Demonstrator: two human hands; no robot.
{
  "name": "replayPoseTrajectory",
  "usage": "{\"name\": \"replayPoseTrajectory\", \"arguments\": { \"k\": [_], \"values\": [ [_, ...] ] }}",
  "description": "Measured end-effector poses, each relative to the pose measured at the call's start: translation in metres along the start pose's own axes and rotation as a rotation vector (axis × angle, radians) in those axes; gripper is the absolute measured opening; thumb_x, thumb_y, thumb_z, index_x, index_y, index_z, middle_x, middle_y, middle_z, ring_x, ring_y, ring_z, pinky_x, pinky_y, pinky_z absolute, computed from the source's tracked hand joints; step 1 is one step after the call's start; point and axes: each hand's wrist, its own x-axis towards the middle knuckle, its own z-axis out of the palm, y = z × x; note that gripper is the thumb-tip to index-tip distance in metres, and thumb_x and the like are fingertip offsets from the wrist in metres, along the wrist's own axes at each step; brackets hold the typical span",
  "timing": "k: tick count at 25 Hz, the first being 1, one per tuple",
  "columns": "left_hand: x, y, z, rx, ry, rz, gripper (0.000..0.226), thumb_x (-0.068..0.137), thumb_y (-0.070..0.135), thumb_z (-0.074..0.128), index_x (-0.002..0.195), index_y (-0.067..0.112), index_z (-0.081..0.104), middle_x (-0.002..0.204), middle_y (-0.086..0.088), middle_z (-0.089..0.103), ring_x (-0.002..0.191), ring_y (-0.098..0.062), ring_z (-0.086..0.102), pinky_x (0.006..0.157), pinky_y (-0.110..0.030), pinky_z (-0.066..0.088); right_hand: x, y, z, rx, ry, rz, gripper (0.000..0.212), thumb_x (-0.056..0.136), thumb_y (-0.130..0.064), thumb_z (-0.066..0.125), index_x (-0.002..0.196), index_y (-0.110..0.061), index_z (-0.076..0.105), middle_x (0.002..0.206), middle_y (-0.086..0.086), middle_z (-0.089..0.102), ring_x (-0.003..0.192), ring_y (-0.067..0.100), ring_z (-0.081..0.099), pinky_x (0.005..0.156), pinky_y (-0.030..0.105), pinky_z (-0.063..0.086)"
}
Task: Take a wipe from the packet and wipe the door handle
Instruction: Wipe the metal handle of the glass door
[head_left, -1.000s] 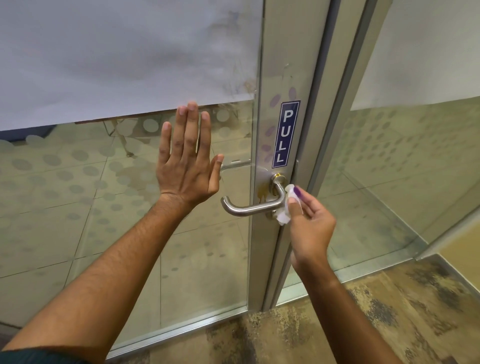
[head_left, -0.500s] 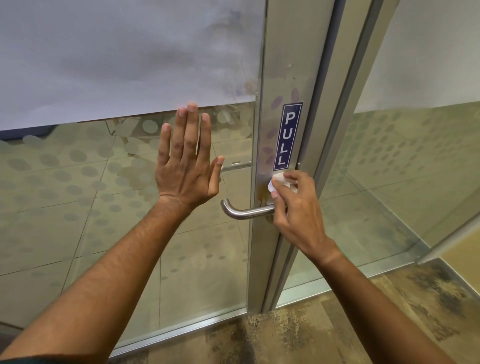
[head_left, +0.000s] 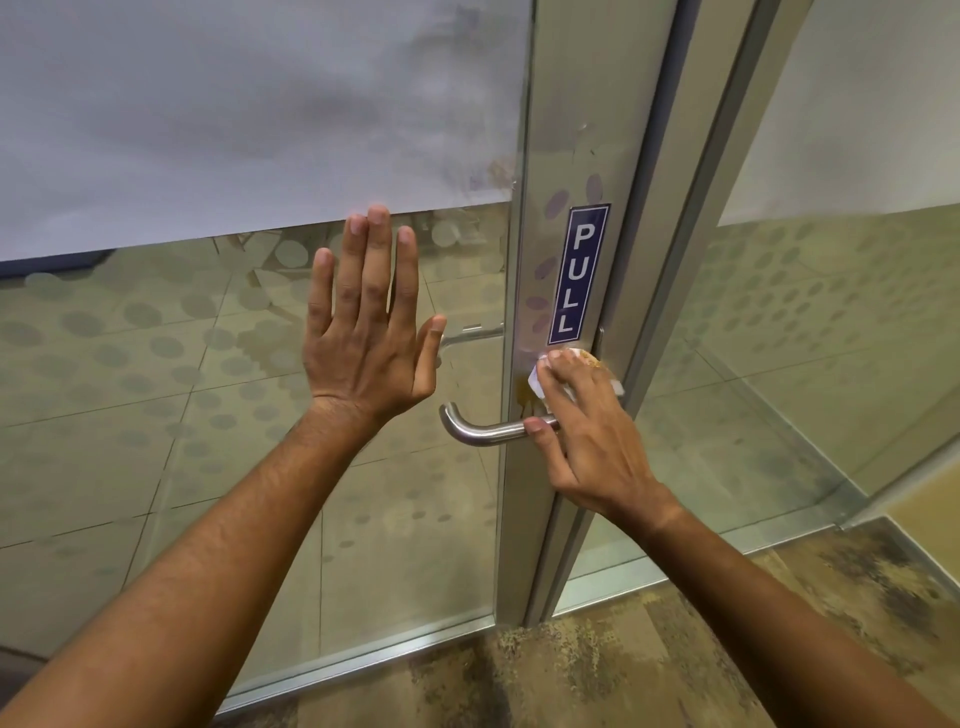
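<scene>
Two hands up at the door. Right hand (head_left: 587, 431) has shifted w/ the wipe (head_left: 535, 375) from the underside of the door handle (head_left: 483, 430) a sec ago up onto the plate at its base, just below the PULL sticker (head_left: 576, 275); I read that as lever bend done, rose now getting cleaned, straight bar prob. still to do. Grip: fingers closed over the wipe, pressing it flat on metal; thumb touches the bar. Left hand (head_left: 369, 338) open, flat on the glass (head_left: 208, 415), holding nothing.
</scene>
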Motion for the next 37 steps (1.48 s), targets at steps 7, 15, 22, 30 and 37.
{"name": "replayPoseTrajectory", "arguments": {
  "k": [7,15,22,30,37],
  "values": [
    [0.0,0.001,0.0,0.002,0.002,-0.002,0.078,0.097,0.043,0.043,0.154,0.001,0.013,0.156,-0.021,0.01,0.15,-0.019,-0.022,0.123,-0.04,-0.008,0.002,-0.002,0.0,-0.044,0.006,-0.066,0.056,0.096,-0.04,0.038,0.131,0.0,0.057,0.133,0.016,0.059,0.129,0.027,0.047,0.112,0.033,0.026],
    [0.002,0.0,-0.001,0.01,-0.025,0.003,0.081,0.096,0.051,0.042,0.152,-0.001,0.017,0.155,-0.022,0.009,0.149,-0.02,-0.024,0.123,-0.04,-0.01,0.001,-0.017,0.013,0.147,0.175,0.127,0.056,0.094,-0.034,0.042,0.137,0.001,0.05,0.137,0.019,0.052,0.13,0.029,0.043,0.108,0.042,0.04],
    [0.0,0.001,-0.001,0.024,-0.043,-0.017,0.082,0.095,0.052,0.043,0.152,-0.001,0.017,0.154,-0.023,0.008,0.148,-0.019,-0.028,0.122,-0.04,-0.01,0.0,-0.019,0.017,0.138,0.195,0.148,0.055,0.097,-0.033,0.039,0.136,0.003,0.05,0.136,0.021,0.052,0.128,0.032,0.045,0.102,0.051,0.045],
    [0.002,0.001,-0.002,0.045,-0.045,0.009,0.082,0.096,0.053,0.041,0.151,-0.002,0.018,0.153,-0.023,0.009,0.146,-0.036,0.005,0.121,-0.039,-0.013,0.005,-0.016,0.017,0.251,0.334,0.222,0.041,0.099,-0.024,0.044,0.131,-0.003,0.058,0.122,0.014,0.06,0.111,0.022,0.056,0.095,0.03,0.049],
    [0.001,0.001,-0.002,0.052,-0.053,0.0,0.083,0.095,0.053,0.042,0.152,-0.002,0.015,0.153,-0.023,0.008,0.15,-0.029,-0.009,0.122,-0.038,-0.015,0.006,-0.004,0.007,0.56,0.391,0.537,0.025,0.096,-0.015,0.059,0.119,-0.01,0.068,0.088,-0.003,0.067,0.079,0.01,0.064,0.069,0.023,0.056]
  ]
}}
